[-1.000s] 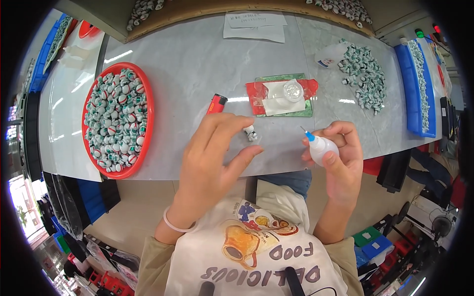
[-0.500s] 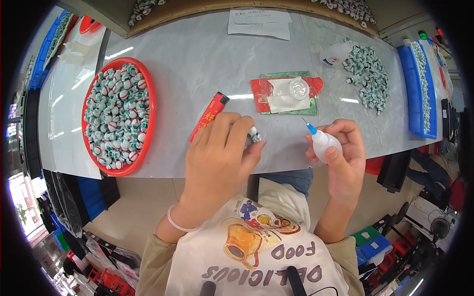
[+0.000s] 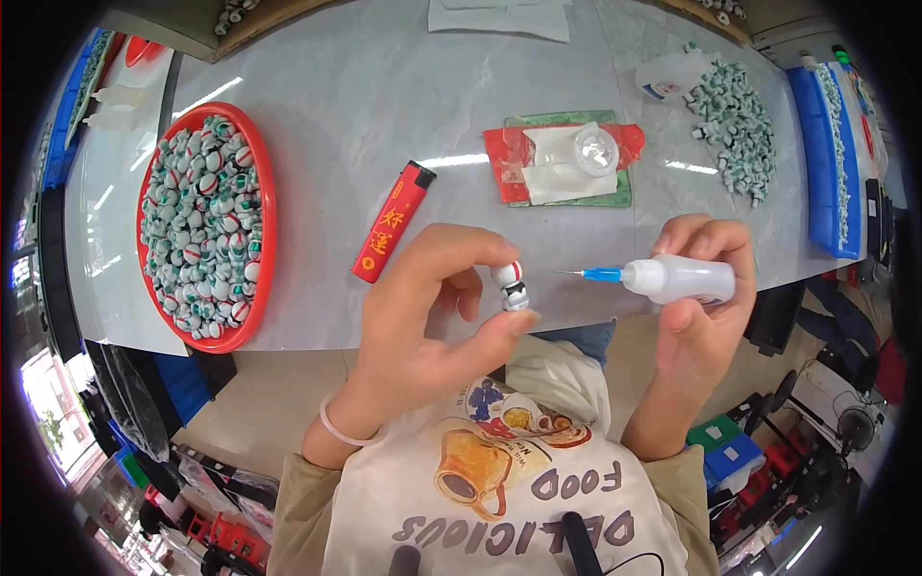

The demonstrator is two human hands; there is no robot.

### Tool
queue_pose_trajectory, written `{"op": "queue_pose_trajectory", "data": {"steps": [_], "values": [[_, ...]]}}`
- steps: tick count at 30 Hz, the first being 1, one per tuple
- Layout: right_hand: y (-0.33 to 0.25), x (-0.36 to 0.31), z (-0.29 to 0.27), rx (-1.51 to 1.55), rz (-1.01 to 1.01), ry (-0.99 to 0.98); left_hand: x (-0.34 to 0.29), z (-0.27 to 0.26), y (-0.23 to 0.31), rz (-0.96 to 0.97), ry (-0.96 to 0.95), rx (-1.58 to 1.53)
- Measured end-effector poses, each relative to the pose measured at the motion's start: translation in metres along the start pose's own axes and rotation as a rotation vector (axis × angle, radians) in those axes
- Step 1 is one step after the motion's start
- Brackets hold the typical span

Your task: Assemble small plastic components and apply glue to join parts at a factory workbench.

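One red lighter (image 3: 393, 223) near left hand (image 3: 413, 322)

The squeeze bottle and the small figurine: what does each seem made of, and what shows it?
Squeeze bottle: probably soft plastic with a satin finish, judging by its milky, translucent wall.
Small figurine: perhaps painted plastic or resin, smooth; rounded form and red stripe suggest this.

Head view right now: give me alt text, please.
The left hand pinches a small striped figurine; the right hand holds a white bottle, its needle pointing toward the figurine, not touching. A red tray of small pieces sits left; a green-white heap lies upper right.
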State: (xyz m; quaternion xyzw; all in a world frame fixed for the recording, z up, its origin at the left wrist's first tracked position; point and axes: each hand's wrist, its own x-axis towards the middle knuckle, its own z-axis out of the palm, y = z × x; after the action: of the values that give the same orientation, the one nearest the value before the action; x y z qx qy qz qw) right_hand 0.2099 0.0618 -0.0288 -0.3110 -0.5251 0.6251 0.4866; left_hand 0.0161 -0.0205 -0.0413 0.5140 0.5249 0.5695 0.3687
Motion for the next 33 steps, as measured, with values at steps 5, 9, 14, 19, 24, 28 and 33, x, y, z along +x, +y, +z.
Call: {"op": "queue_pose_trajectory", "data": {"steps": [5,9,14,19,24,28,33], "values": [[-0.003,0.006,0.013,0.0,-0.084,-0.02,0.0,-0.003,-0.004,0.062,-0.017,-0.038],[-0.005,0.01,0.015,-0.098,-0.116,-0.059,0.001,-0.004,-0.007,0.076,0.005,-0.111],[-0.006,0.01,0.017,-0.22,-0.194,-0.143,0.001,-0.006,-0.008,0.099,0.001,-0.114],[-0.004,0.01,0.02,-0.238,-0.252,-0.16,0.001,-0.009,-0.009,0.092,-0.04,-0.123],[-0.004,0.011,0.021,-0.289,-0.246,-0.136,0.001,-0.007,-0.009,0.085,-0.014,-0.148],[-0.002,0.013,0.019,-0.28,-0.368,-0.2,0.0,-0.008,-0.008,0.048,-0.017,-0.163],[-0.01,0.009,0.014,-0.415,-0.457,-0.242,0.002,-0.008,-0.005,0.016,-0.048,-0.139]]}}
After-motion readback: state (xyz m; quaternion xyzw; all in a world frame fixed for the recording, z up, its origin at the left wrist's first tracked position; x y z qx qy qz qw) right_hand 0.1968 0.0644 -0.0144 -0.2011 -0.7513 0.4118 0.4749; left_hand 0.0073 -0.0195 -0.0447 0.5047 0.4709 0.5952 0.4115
